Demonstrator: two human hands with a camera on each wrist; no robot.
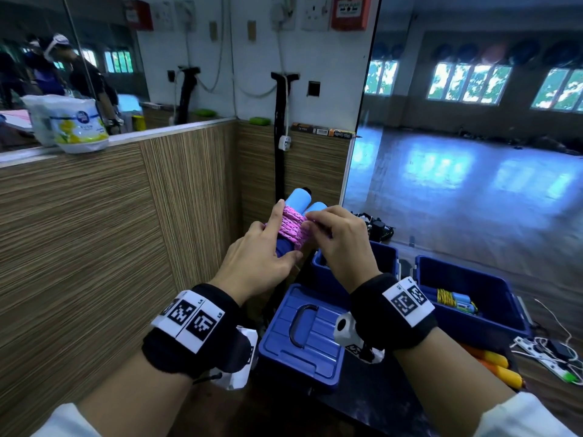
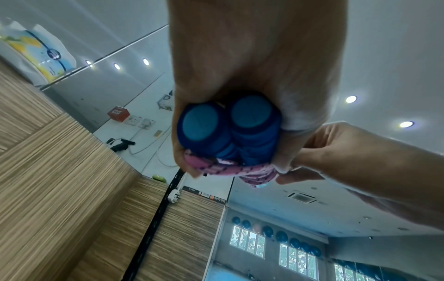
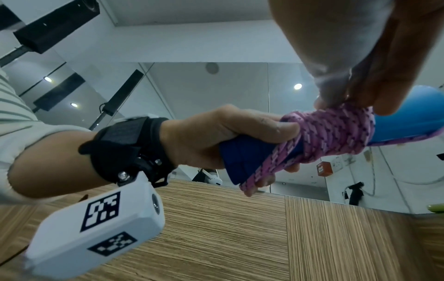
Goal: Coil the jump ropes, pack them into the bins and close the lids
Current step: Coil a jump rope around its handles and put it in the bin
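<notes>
A pink jump rope is wound round its two blue handles, held up in front of the wooden wall. My left hand grips the bundle from the left, thumb and fingers round the handles and the coil. My right hand pinches the pink rope at the coil's right side. Below stand two open blue bins: the near bin behind my right hand, and the right bin holding a coiled yellow rope. A blue lid lies flat in front.
Orange and yellow handles lie at the right near white cables and a device on the floor. A wooden panel wall runs along the left, with a plastic pack on its ledge. A mirror shows the hall.
</notes>
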